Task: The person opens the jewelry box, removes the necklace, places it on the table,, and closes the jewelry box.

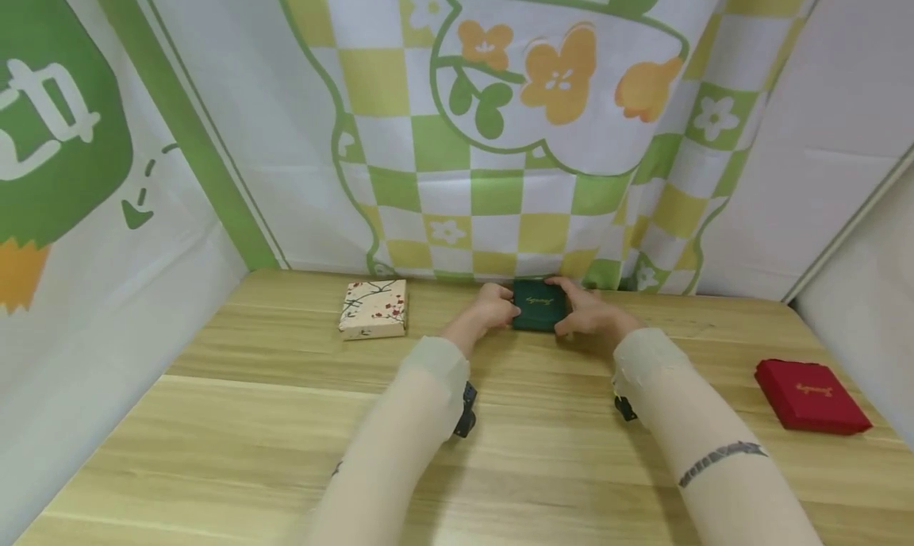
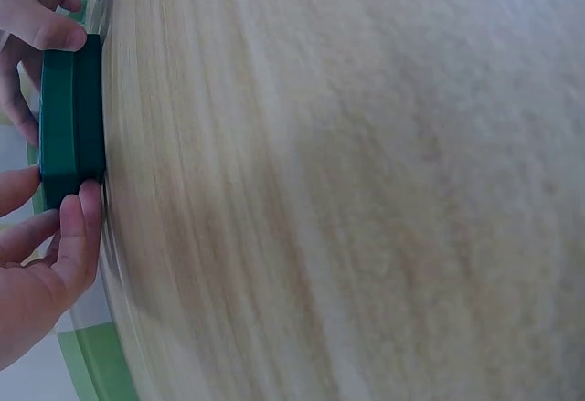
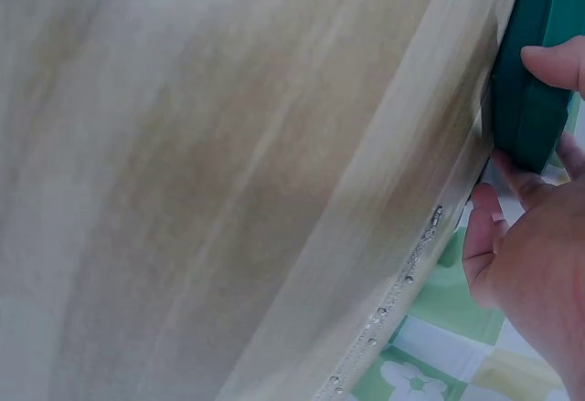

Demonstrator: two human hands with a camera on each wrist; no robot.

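A dark green jewelry box (image 1: 539, 305) with gold lettering on its lid lies flat at the table's back edge. At its left side, my left hand (image 1: 493, 306) holds it by the end, fingertips low against the edge in the left wrist view. My right hand (image 1: 589, 312) grips the other end, its thumb (image 3: 553, 65) on the front side and other fingers reaching behind the box. Both hands are on the green box (image 2: 62, 131) at once.
A cream box with a red blossom print (image 1: 374, 309) sits to the left. A red jewelry box (image 1: 812, 396) lies at the far right. Behind the wooden table (image 1: 271, 427) hangs a checkered floral cloth (image 1: 493, 197). A clear beaded strand (image 3: 384, 308) lies along the back edge.
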